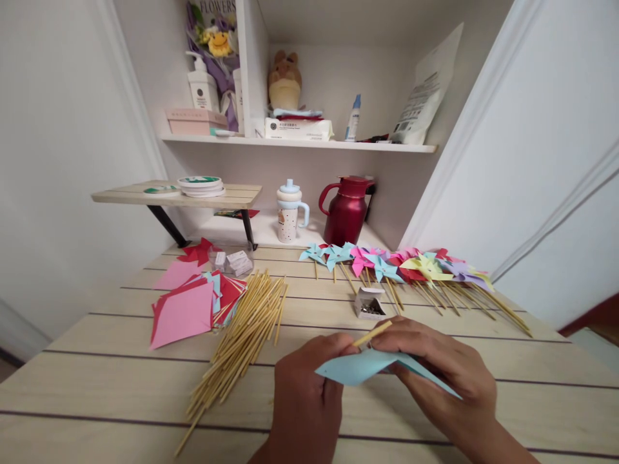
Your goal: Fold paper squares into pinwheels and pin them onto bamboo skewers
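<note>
My left hand (312, 386) is closed around a thin wooden stick (374, 333), whose tip pokes out beyond the thumb. A light blue paper pinwheel (360, 367), seen almost edge-on, sits against the stick between my hands. The fingers of my right hand (447, 367) are closed on the pinwheel from the other side and partly cover it. Where stick and paper meet is hidden by my fingers. Just beyond my hands stands a small open white box (370, 304) with small metal pins in it.
Loose wooden sticks (242, 341) lie heaped left of my hands, beside coloured paper squares (184, 316). Finished pinwheels (382, 265) on sticks lie along the back right. Behind are a red jug (345, 209), a cup (289, 216) and a small raised shelf (242, 193) holding tape rolls (200, 185).
</note>
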Available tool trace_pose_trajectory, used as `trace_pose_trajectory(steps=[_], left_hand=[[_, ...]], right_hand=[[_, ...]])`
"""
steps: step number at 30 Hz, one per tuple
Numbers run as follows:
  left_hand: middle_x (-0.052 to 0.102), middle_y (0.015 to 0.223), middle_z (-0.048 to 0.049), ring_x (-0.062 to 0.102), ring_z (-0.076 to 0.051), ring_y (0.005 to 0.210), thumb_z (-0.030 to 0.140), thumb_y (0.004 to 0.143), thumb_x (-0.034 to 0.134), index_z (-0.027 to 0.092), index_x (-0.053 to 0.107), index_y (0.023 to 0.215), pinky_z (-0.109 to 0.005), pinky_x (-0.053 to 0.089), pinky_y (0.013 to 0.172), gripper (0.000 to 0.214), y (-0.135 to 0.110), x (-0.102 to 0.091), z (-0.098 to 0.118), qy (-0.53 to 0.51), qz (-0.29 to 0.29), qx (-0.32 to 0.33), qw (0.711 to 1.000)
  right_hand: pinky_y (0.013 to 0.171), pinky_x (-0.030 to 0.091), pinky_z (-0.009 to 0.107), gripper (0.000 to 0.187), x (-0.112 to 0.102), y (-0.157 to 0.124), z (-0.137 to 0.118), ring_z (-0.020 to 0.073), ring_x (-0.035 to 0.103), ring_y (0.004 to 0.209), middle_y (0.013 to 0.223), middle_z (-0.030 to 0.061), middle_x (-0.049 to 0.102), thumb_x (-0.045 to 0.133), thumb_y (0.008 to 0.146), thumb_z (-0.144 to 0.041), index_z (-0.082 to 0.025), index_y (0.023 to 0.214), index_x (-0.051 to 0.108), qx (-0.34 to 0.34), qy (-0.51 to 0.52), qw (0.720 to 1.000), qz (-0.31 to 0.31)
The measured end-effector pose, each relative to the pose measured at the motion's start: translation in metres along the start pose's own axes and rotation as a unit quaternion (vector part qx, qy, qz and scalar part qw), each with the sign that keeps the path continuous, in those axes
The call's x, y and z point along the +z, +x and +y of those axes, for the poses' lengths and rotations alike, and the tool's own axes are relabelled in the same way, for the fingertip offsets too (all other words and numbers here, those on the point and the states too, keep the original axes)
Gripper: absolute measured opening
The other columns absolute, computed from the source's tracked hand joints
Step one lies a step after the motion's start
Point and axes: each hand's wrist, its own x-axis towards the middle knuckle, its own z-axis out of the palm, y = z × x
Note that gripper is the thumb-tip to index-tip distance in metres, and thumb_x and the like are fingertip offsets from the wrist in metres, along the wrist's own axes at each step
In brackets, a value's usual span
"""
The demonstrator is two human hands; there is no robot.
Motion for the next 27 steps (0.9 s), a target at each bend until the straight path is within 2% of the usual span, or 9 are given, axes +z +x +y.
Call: trace_pose_trajectory(steps=[4, 10, 17, 27], left_hand=[[0.074, 0.087, -0.0034, 0.07, -0.015, 0.078, 0.013, 0.09, 0.051, 0.019, 0.07, 0.097, -0.023, 0.054, 0.071, 0.021, 0.0, -0.001, 0.0, 0.015, 0.001, 0.028, 1.0], [0.071, 0.078, -0.0013, 0.067, -0.013, 0.071, 0.011, 0.088, 0.05, 0.019, 0.068, 0.093, -0.02, 0.05, 0.065, 0.02, 0.001, -0.003, 0.006, 0.048, -0.005, 0.042, 0.998], [0.066, 0.069, -0.0003, 0.062, -0.013, 0.063, 0.016, 0.091, 0.053, 0.019, 0.067, 0.09, -0.021, 0.046, 0.058, 0.015, 0.001, -0.003, 0.006, 0.091, -0.02, 0.048, 0.995], [0.067, 0.072, -0.0001, 0.064, -0.012, 0.066, 0.013, 0.089, 0.051, 0.019, 0.067, 0.091, -0.02, 0.046, 0.06, 0.018, 0.002, -0.003, 0.006, 0.068, -0.03, 0.041, 0.996]], right_hand=[[0.078, 0.059, 0.026, 0.016, 0.0, -0.002, 0.001, 0.015, 0.071, 0.076, 0.081, 0.0044, 0.075, 0.065, 0.084, -0.006, -0.017, 0.096, 0.067, -0.006, -0.016, 1.0, -0.002], [0.077, 0.06, 0.027, 0.016, 0.001, -0.003, 0.002, 0.0164, 0.072, 0.078, 0.082, 0.0051, 0.074, 0.066, 0.084, -0.008, -0.018, 0.097, 0.067, -0.006, -0.028, 1.0, -0.005], [0.067, 0.061, 0.029, 0.017, 0.0, -0.009, 0.005, 0.0184, 0.071, 0.075, 0.082, 0.0066, 0.073, 0.064, 0.085, -0.009, -0.019, 0.097, 0.068, 0.025, -0.034, 0.999, -0.013], [0.069, 0.061, 0.03, 0.017, -0.001, -0.014, 0.006, 0.0199, 0.073, 0.078, 0.083, 0.0071, 0.074, 0.066, 0.083, -0.008, -0.02, 0.095, 0.069, 0.032, -0.045, 0.998, 0.0]])
